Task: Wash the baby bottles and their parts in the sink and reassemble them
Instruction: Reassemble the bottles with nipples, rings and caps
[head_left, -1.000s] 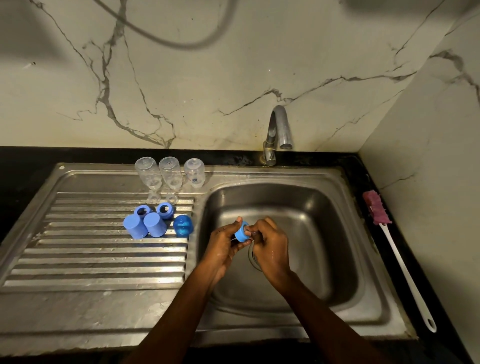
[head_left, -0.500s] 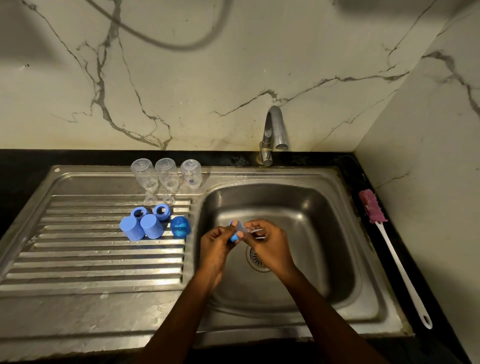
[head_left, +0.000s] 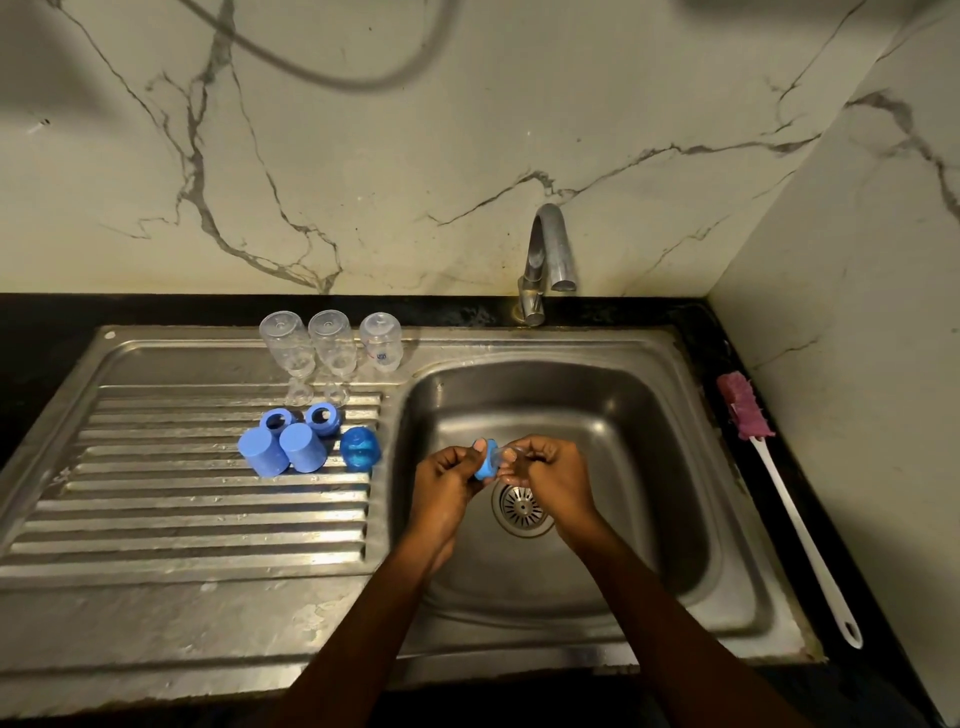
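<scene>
Since 1 second ago the blue ring (head_left: 487, 464) has turned from facing up to standing on edge between the hands, and a clear teat (head_left: 503, 453) now pokes out of it toward the right.

The left hand (head_left: 447, 478) grips the blue ring, thumb on its upper rim and curled fingers below it. The right hand (head_left: 556, 475) pinches the teat with thumb and fingertips, its other fingers curled in. Whether the teat is seated fully in the ring is hard to tell, since fingers cover the join. Both hands hang over the sink (head_left: 649, 441), just above and behind the drain (head_left: 521, 508), with the forearms reaching in from the near edge.

Left of the basin lies the ribbed draining board (head_left: 182, 499). Nearest the basin on it sits 1 see-through blue cap (head_left: 359, 448). Beside that stand 2 solid blue caps (head_left: 302, 447), touching each other, with 2 more blue rings (head_left: 322, 418) just behind them. Farther back, along the rear edge of the board, 3 clear bottles (head_left: 332, 340) stand upside down in a row.

Behind the basin a curved metal tap (head_left: 545, 254) rises from the black counter (head_left: 52, 322) against a marbled wall. On the counter strip to the right lies a bottle brush (head_left: 779, 493), white handle toward the person, pink head at the far end.
</scene>
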